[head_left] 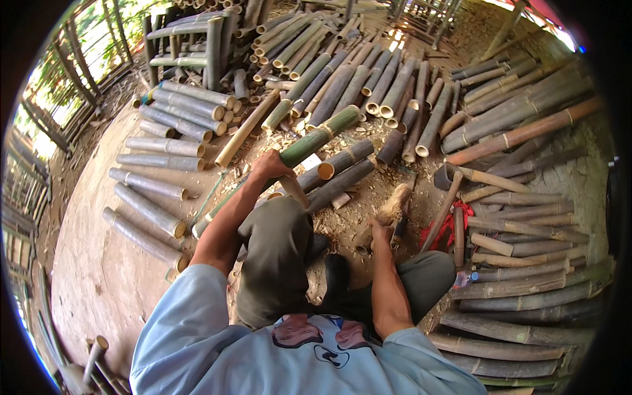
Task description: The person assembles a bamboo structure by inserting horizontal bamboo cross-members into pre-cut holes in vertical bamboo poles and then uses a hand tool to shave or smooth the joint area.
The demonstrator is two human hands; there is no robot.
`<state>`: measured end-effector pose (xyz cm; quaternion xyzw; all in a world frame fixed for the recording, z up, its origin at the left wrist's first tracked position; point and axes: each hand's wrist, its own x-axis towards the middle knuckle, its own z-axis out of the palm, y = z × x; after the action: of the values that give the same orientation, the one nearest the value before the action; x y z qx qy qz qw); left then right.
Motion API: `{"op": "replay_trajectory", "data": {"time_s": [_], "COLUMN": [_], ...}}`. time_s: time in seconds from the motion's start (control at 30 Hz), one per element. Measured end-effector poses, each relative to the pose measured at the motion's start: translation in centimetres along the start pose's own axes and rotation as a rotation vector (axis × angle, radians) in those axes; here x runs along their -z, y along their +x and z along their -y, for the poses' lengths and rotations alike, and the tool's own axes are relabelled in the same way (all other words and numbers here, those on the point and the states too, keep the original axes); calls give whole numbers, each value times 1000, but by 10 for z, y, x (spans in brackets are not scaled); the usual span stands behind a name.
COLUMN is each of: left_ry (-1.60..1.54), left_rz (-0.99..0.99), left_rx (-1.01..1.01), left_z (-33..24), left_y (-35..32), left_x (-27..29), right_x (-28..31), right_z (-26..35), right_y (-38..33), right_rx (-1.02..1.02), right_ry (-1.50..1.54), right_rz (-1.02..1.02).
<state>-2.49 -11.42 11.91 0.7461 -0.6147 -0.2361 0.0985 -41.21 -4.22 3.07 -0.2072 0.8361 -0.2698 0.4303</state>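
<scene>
A long green bamboo pole [319,137] slants up and to the right in front of me, past my left knee. My left hand [270,164] is closed around its middle. Low by my right knee, my right hand [380,232] grips the lower end of a tan, rough-surfaced piece [394,203] that looks fibrous; its kind is not clear. A dark handle-like thing [399,229] lies close beside that hand. Under and beside the green pole, dark bamboo lengths [341,184] rest near the ground, partly hidden by my left arm and knee.
Cut bamboo lengths [161,161] lie spread at the left. Larger bamboo piles [388,82] fill the far side, and stacks [520,283] line the right. Shavings [359,214] litter the ground. A red cloth [447,224] and a clear plastic bottle [465,279] are at my right.
</scene>
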Motion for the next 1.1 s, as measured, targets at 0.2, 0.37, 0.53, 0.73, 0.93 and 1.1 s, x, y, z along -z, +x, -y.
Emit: {"op": "replay_trajectory", "data": {"time_s": [0.2,0.37,0.53,0.73,0.93,1.1], "left_ry": [-26,80,217,491,-40,-944], "left_rz": [9,-88,-202,-647,-1585,-1231], "left_rx": [0,-175,-504,-764,-1069,-545], "left_z": [-9,-41,-127,-206,-205,-115], "left_y": [-6,-47,-73,-106,-171,-173], "left_x": [-2,21,99,185,263,266], "right_x": [15,23,44,93,110,102], "right_z": [-43,72,180,234,226,227], "right_y": [30,-97,-154,-166,-141,-104], "right_rx": [80,1291,1580,1831,1453,1466], "right_ry": [-306,-348,-740,-418,-112,256], "right_rz": [-115,-366,-407,-519,-471,-66]}}
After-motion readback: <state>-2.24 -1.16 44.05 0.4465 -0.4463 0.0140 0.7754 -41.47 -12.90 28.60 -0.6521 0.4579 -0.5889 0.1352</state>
